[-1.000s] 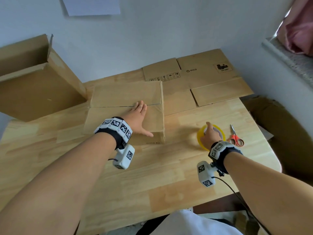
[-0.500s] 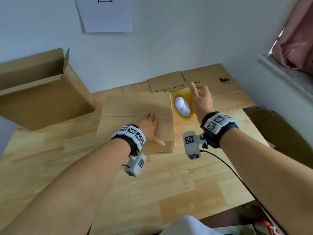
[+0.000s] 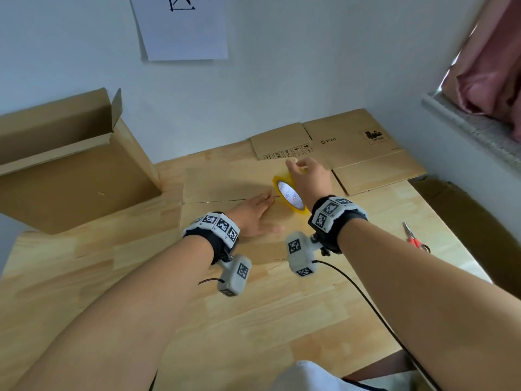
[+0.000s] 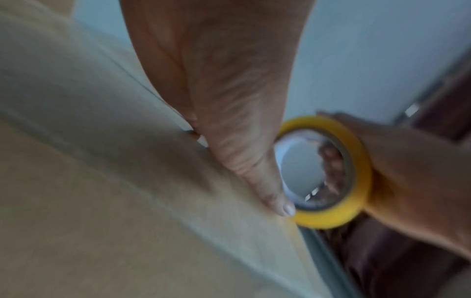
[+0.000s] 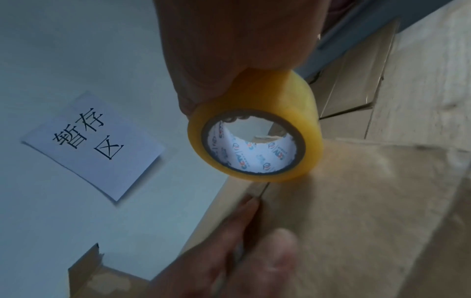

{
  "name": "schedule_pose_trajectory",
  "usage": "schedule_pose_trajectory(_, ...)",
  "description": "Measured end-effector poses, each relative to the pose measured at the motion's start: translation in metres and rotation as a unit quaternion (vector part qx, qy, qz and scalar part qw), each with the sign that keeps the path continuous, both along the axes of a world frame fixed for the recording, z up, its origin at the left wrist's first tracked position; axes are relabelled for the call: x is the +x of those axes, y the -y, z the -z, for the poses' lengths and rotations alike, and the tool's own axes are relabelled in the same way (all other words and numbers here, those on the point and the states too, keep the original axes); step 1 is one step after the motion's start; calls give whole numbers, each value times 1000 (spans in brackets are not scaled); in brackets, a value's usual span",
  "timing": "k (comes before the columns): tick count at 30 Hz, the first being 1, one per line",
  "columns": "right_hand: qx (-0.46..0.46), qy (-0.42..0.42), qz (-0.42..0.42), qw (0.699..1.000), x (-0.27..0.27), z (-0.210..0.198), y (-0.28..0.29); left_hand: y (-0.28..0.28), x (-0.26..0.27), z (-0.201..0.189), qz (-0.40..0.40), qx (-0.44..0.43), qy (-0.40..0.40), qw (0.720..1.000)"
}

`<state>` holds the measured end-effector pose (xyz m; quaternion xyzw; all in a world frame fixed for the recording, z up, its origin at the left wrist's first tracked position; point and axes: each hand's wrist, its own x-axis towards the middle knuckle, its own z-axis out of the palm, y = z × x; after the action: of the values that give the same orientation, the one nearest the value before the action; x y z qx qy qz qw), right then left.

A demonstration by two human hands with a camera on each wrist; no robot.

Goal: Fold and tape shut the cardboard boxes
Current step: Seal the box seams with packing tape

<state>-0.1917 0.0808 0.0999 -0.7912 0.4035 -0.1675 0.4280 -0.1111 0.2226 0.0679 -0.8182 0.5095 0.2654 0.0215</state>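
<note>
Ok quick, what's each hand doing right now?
Left hand: open, lying flat on the closed flaps of the cardboard box.
Right hand: gripping the yellow tape roll just above the box.

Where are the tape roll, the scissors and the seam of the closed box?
tape roll [image 5: 288, 113]: right wrist view, yellow outer band.
scissors [image 3: 416, 241]: head view, orange handles.
seam [image 3: 225, 200]: head view, line between the box's two flaps.
</note>
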Motion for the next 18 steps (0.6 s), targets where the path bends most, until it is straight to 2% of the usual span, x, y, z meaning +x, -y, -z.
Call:
schedule_pose_trajectory(3,-12,-17,7,1000,3,0,0,-17,29,-1,-33,-36,-2,999)
schedule_pose_trajectory(5,-21,-20,16,999,5,1,-3,-31,53,-1,-67,-7,14,998)
schedule_pose_trajectory(9,-27,-46,28,998,6,-1,-8,-56,98,1,-184,41,9,982)
schedule_pose_trajectory(12,-28,-70,23,997,11,-5,-12,-63,108,5,-172,44,14,984)
schedule_pose_trajectory(18,-24,-83,49,995,17,-4,-18,-73,100,12,-168,-17,14,986)
